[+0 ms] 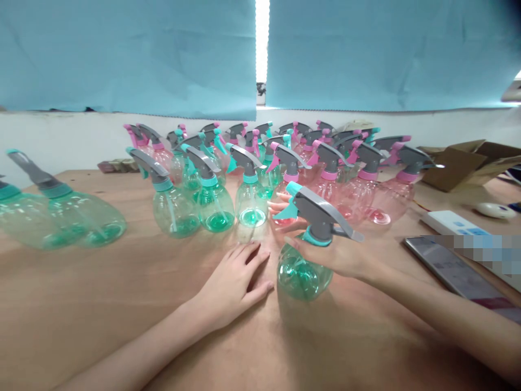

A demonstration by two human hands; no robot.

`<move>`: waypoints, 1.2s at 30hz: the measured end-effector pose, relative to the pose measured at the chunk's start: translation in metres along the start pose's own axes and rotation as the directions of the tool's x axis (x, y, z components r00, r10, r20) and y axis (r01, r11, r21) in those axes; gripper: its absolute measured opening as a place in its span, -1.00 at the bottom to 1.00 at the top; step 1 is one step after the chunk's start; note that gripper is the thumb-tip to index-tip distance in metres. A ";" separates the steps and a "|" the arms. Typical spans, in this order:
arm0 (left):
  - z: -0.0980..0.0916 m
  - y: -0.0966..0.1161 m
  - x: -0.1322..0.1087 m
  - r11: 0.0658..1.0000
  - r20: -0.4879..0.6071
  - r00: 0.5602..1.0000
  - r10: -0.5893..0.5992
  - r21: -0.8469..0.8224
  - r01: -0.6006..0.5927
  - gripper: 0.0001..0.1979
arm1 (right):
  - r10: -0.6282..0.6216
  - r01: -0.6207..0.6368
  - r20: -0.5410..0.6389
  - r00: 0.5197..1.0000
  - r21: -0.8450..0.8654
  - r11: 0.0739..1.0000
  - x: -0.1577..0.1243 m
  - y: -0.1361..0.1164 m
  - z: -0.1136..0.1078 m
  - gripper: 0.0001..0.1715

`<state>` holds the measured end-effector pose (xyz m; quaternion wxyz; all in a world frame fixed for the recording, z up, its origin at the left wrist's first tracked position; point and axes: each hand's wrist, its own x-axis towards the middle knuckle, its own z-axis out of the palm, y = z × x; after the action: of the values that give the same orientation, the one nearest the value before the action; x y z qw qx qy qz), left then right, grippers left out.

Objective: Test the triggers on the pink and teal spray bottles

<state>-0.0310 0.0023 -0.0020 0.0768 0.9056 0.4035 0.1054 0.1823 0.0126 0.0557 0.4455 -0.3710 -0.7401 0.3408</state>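
A green see-through spray bottle (303,271) with a grey and turquoise trigger head stands close in front of me, slightly right of the middle. My right hand (325,252) is around it just below the collar, thumb across the near side and fingers behind, partly hidden by the bottle. Flat on the table, my left hand (240,277) lies to the left of this bottle with its fingers apart and nothing in it. Beyond my hands is a front row with another green spray bottle (252,201) and a pink spray bottle (328,190).
Several more green and pink spray bottles crowd the back of the wooden table (142,320). Two lean-looking green bottles (89,217) are at far left. On the right are a phone (448,266), a white power strip (459,224), a white mouse (494,210) and an open cardboard box (464,163).
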 end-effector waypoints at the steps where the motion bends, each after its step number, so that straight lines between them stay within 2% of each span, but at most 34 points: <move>1: 0.000 0.000 0.000 1.000 -0.004 1.000 0.001 -0.001 -0.001 -0.48 | 0.005 -0.005 -0.005 1.000 -0.002 1.000 0.000 0.001 0.000 -0.63; 3: 0.000 0.000 0.000 1.000 -0.009 1.000 0.003 -0.002 -0.003 -0.48 | 0.010 -0.010 -0.008 1.000 -0.007 1.000 -0.001 0.003 0.000 -0.67; 7: 0.001 0.000 -0.001 1.000 -0.010 1.000 0.004 -0.004 -0.004 -0.48 | -0.003 0.003 -0.009 1.000 0.001 1.000 -0.001 0.002 -0.001 -0.49; 9: 0.000 0.000 -0.001 1.000 -0.015 1.000 0.005 -0.001 -0.005 -0.48 | -0.006 0.006 0.004 1.000 0.008 1.000 -0.001 0.000 -0.001 -0.46; 19: -0.002 0.001 0.000 1.000 0.017 1.000 -0.005 -0.004 0.005 -0.48 | -0.042 0.042 0.013 0.999 -0.008 0.999 -0.001 0.002 -0.002 -0.88; 27: -0.001 0.001 -0.001 1.000 0.010 1.000 -0.003 -0.005 0.003 -0.48 | -0.011 0.015 0.042 0.999 -0.098 0.995 0.000 -0.004 -0.005 -0.87; 36: 0.000 0.000 -0.001 1.000 -0.004 1.000 -0.006 -0.005 0.006 -0.49 | -0.029 0.027 -0.008 1.000 -0.123 0.992 0.001 -0.018 -0.009 -0.85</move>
<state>-0.0312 0.0018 -0.0022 0.0787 0.9040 0.4062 0.1080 0.1857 0.0066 0.0743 0.4302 -0.3890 -0.7626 0.2864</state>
